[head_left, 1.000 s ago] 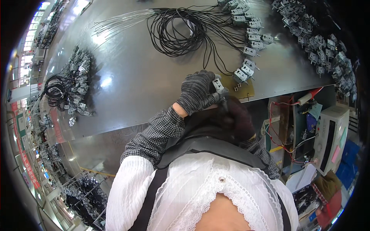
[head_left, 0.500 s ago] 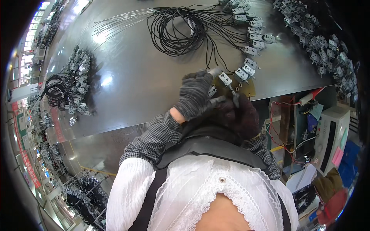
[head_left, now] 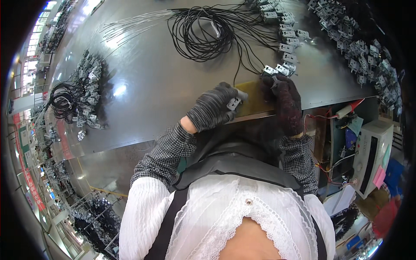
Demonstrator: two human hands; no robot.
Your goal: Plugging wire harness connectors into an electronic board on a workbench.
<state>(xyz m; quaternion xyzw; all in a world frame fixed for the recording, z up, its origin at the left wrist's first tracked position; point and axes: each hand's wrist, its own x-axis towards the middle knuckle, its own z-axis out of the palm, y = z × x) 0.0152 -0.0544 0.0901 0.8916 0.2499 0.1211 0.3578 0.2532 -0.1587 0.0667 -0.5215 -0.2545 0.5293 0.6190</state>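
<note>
Block (head_left: 234,103) sits in the grasp of the gloved left hand (head_left: 213,107), at the near edge of the table (head_left: 143,80), by the left end of a yellowish board (head_left: 253,96). The gloved right hand (head_left: 287,99) reaches over the board's right end, its fingers bent at the near end of a row of blocks (head_left: 287,47); whether they grip anything, I cannot tell. Black cables (head_left: 226,37) coil toward the far edge, with one pile (head_left: 92,76) by the left edge and another (head_left: 363,54) along the right.
</note>
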